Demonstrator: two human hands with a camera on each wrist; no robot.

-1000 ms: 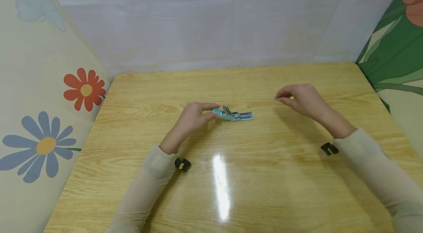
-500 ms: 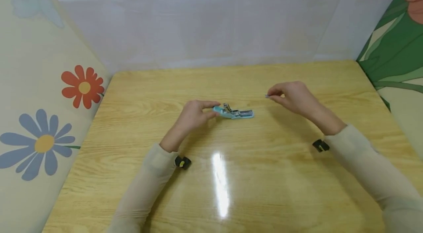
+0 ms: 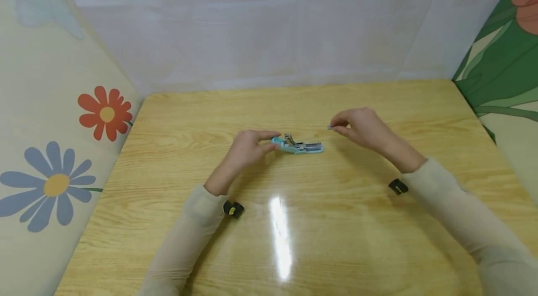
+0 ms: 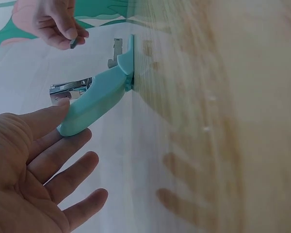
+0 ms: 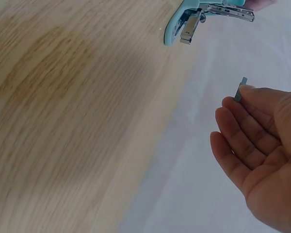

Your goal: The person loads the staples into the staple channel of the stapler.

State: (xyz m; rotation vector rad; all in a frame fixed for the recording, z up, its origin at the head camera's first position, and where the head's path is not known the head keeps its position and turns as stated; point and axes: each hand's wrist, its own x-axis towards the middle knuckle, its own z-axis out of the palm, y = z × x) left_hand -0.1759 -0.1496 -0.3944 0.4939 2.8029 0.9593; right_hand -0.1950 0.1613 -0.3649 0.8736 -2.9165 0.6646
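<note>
A light teal stapler [image 3: 290, 148] lies opened out on the table, its metal parts [image 4: 72, 88] swung up. My left hand [image 3: 248, 149] pinches the stapler's left end between thumb and fingers; in the left wrist view the other fingers are spread below the stapler [image 4: 99, 99]. To the right, my right hand [image 3: 363, 130] is raised over the table. Its thumb and index finger pinch a small grey strip of staples [image 5: 240, 89], which points toward the stapler [image 5: 174, 26] without touching it.
The wooden table [image 3: 336, 221] carries a bright light reflection near its front. A white sheet [image 3: 252, 39] hangs behind it. Flower-painted panels [image 3: 54, 165] border the sides. A dark camera mount [image 3: 233, 209] sits at the left wrist, another camera mount [image 3: 398, 186] at the right.
My right hand has moved left with the staple strip, closer to the stapler. My left hand and the stapler have stayed nearly in place.
</note>
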